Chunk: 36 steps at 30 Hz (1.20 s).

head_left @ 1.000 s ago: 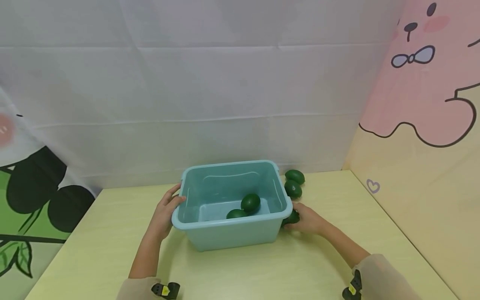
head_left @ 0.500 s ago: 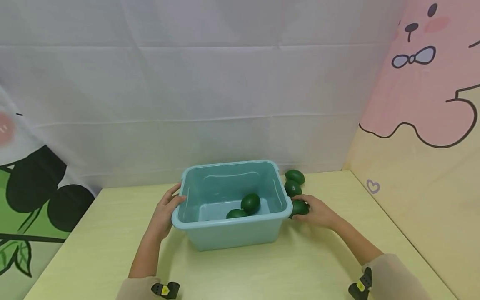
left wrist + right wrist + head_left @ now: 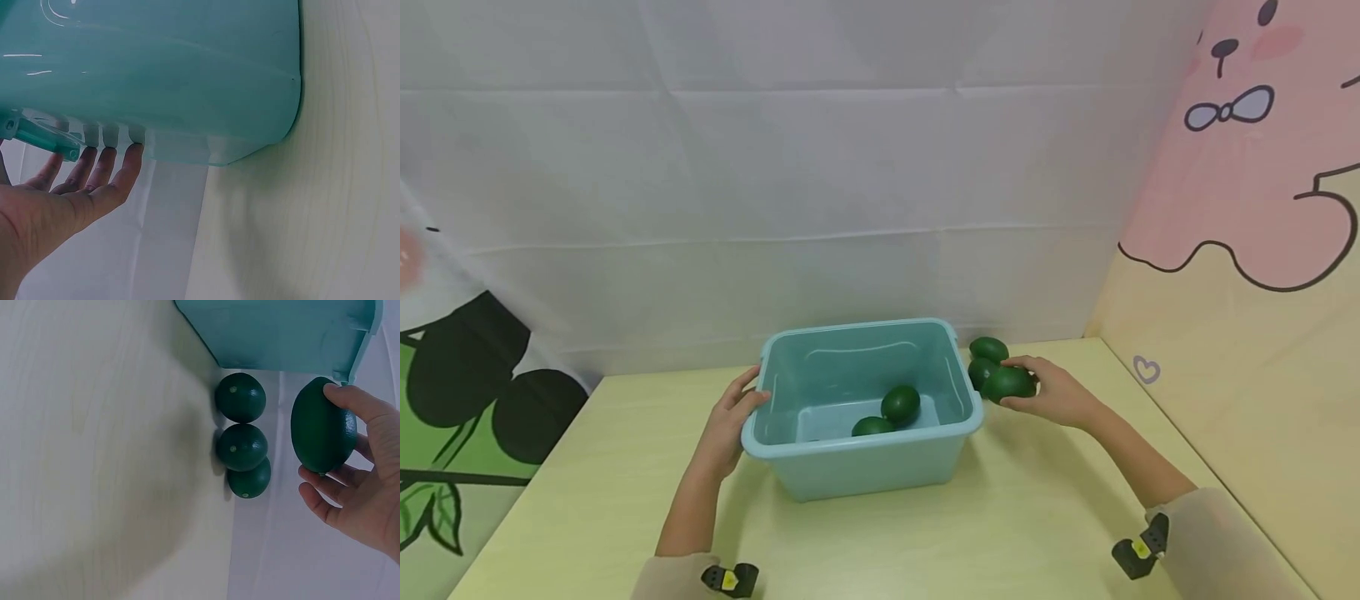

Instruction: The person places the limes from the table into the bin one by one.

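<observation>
In the head view, a light teal plastic bin stands in the middle of the table. Two dark green limes lie inside it, one round in full sight and one partly behind the front wall. My left hand holds the bin's left rim, with the thumb at the rim; in the left wrist view the fingertips touch the outer wall. My right hand grips a lime between thumb and fingers, raised off the table right of the bin.
Right of the bin, loose limes rest in a row on the pale yellow table; the right wrist view shows a near lime, a middle lime and a far lime. A white cloth hangs behind.
My right hand has drawn the lime from beside the bin's front right side, moving it away to the right and upward. The left hand stays at the rim.
</observation>
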Tool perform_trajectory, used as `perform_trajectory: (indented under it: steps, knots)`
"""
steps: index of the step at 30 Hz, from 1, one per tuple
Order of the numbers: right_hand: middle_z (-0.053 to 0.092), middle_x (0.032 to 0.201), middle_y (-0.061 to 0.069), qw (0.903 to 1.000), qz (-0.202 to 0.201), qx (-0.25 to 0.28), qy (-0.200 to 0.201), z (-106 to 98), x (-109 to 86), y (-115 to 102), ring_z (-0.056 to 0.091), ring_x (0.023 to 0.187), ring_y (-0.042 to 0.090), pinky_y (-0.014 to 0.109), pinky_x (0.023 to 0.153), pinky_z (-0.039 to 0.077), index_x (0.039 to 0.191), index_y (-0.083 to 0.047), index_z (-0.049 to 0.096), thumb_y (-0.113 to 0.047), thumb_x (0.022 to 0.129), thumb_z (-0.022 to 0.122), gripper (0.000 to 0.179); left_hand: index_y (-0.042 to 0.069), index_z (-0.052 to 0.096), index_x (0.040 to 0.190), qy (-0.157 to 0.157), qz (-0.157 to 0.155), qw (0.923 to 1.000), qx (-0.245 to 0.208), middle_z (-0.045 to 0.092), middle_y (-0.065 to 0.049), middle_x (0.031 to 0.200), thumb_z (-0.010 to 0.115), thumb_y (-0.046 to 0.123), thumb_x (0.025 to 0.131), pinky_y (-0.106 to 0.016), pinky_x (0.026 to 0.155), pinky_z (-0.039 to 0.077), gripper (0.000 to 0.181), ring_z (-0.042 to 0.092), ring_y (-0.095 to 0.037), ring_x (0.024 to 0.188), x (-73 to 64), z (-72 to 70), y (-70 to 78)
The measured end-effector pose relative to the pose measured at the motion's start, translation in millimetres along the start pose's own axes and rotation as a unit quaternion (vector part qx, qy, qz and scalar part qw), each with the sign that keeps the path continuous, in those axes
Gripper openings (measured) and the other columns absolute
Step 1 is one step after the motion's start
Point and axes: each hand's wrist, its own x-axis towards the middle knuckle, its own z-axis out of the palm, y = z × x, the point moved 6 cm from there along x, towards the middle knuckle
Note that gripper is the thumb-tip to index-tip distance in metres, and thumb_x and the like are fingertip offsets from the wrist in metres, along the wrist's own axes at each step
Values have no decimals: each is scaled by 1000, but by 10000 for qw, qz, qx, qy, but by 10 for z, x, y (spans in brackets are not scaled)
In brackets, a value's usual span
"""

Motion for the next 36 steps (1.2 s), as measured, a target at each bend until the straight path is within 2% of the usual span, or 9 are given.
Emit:
perform_trajectory:
  steps: [10, 17, 23, 30, 36]
  knots:
    - [53, 127, 20, 9998, -147, -54, 90, -173, 22, -120, 53, 101, 28, 35, 77, 46, 130, -1, 50, -26, 80, 73, 60, 16, 19, 149, -2, 26, 10000, -4, 31, -20, 147, 45, 26, 97, -29, 82, 48, 59, 41, -39, 125, -16, -2, -1]
    - [54, 126, 19, 9997, -227, -79, 88, -263, 48, -201, 53, 99, 28, 33, 75, 46, 131, -1, 49, -29, 81, 72, 62, 18, 18, 150, -45, 48, 10000, 25, 31, -19, 147, 44, 27, 98, -38, 89, 47, 59, 41, -40, 126, 8, -4, -14]
    - [54, 127, 17, 9997, -247, -85, 28, -297, 83, -275, 53, 100, 27, 33, 75, 46, 131, -2, 49, -30, 81, 72, 62, 19, 18, 150, -71, 38, 10000, 40, 30, -19, 147, 44, 28, 98, -32, 84, 48, 59, 41, -39, 126, 3, -2, -10]
    - [55, 125, 17, 9991, -359, -210, 84, -357, 116, -377, 52, 102, 28, 36, 79, 46, 130, -2, 50, -27, 81, 72, 59, 20, 18, 150, -79, 55, 9999, 74, 31, -19, 146, 43, 29, 98, -36, 86, 48, 58, 42, -40, 124, -4, 3, 3]
    - [55, 124, 16, 9990, -380, -220, 59, -371, 154, -466, 52, 101, 27, 35, 78, 46, 131, -3, 49, -28, 81, 72, 61, 19, 19, 150, -34, -5, 10000, 85, 31, -18, 146, 44, 29, 98, -32, 84, 49, 58, 42, -38, 124, -10, -10, -10]
